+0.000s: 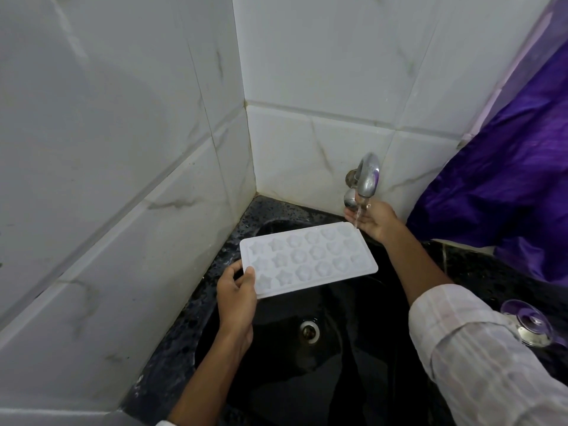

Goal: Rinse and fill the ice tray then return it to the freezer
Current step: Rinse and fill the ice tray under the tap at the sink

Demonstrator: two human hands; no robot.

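A white ice tray point(308, 259) with star and flower shaped moulds is held flat over the black sink point(353, 364). My left hand point(236, 296) grips its near left corner, thumb on top. A thin stream of water runs from the chrome tap point(367, 176) and lands at the tray's far right corner. My right hand point(373, 221) is under the tap behind that corner, fingers near the tap's knob point(350, 199); whether it touches the tray or the knob I cannot tell.
The sink sits in a dark speckled counter point(172, 348) in a corner of white tiled walls point(123, 179). A purple curtain point(507, 179) hangs at the right. A clear glass lid point(527, 322) lies on the counter at the right. The drain point(309, 331) is below the tray.
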